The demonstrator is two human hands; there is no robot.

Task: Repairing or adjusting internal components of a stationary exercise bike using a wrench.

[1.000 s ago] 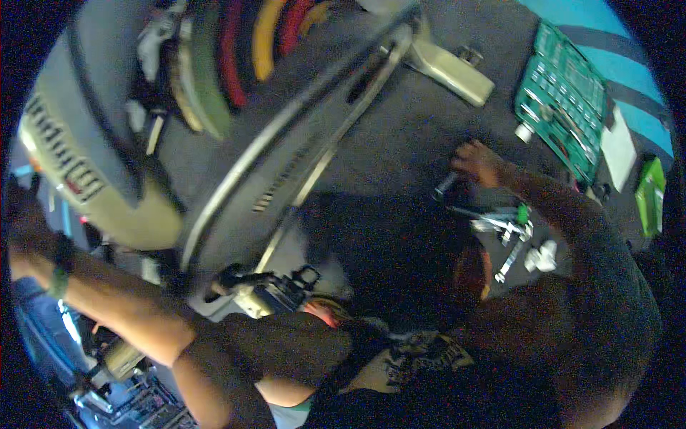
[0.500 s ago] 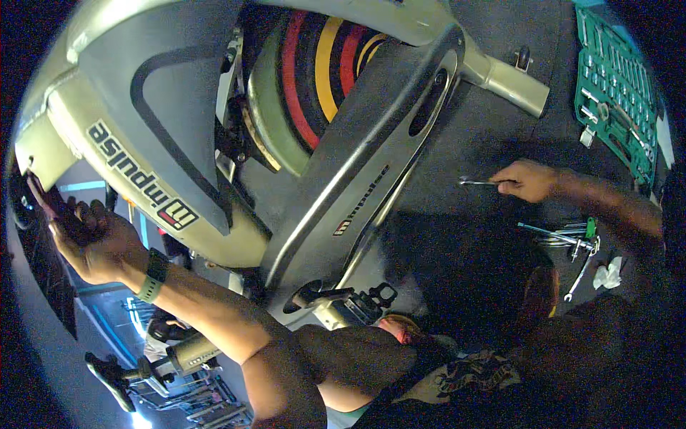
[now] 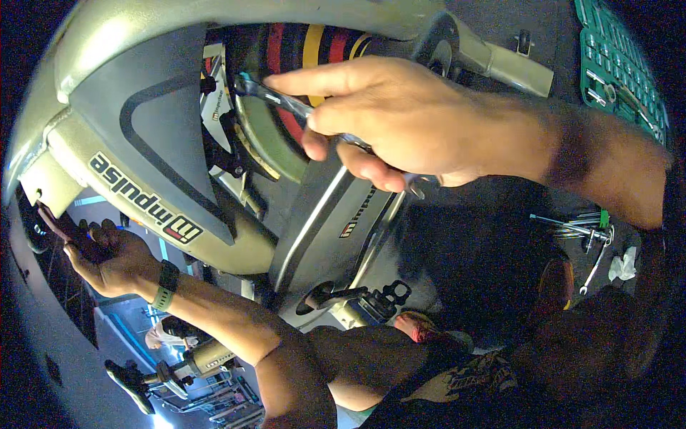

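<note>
My right hand is raised over the exercise bike, closed around a metal wrench. One end of the wrench points toward the striped flywheel; its other end shows below my palm. At the far left, my left hand reaches up under the end of the pale bike frame. Its index finger touches near a small hole there, while the other fingers curl in shadow. A bit of blue shows among them, but what they hold is hidden.
A green socket and wrench case lies open at upper right. Loose tools and a crumpled white tissue rest on the dark floor at right. The bike's pedal juts out below the grey cover. Another bike's saddle is at lower left.
My right hand has swung left and up from above the floor at right to the bike, bringing the wrench along. My left hand stays at the frame end.
</note>
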